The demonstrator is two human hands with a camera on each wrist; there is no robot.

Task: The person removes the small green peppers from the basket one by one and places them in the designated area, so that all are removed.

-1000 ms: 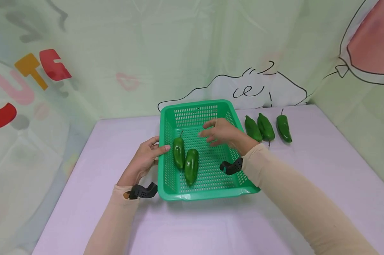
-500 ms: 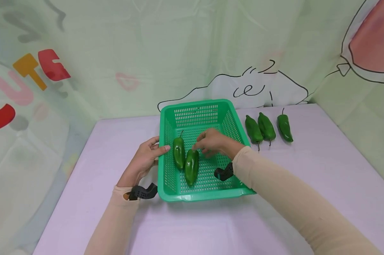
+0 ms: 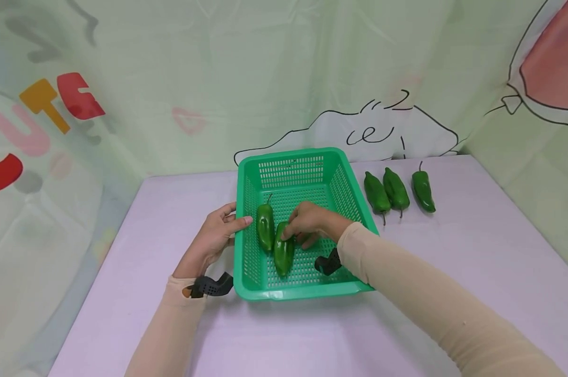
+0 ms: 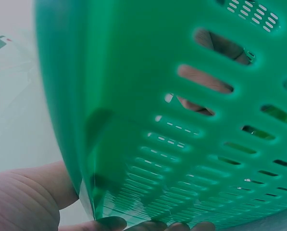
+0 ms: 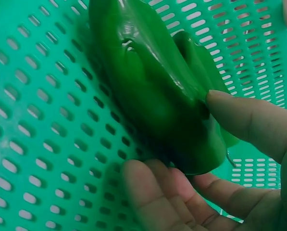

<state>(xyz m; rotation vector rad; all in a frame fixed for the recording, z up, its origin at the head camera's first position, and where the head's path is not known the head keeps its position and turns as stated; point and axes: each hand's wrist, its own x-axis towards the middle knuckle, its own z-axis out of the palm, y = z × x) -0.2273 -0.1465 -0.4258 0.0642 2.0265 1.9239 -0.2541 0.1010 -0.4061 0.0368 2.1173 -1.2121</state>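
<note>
Inside green basket (image 3: 284,294), right hand (image 3: 308,220) pinches nearer pepper (image 3: 283,261) at far end; left hand (image 3: 215,230) grips basket's left side

this is looking like a small filming booth: creased, printed sheets (image 3: 218,63) are hanging behind and along both sides of a pale table (image 3: 284,340), cartoon letters (image 3: 78,94) and a balloon (image 3: 557,63) are decorating them, and two dark wrist cameras (image 3: 214,286) are showing.

Five peppers (image 3: 265,228); one basket (image 3: 303,293)
</note>
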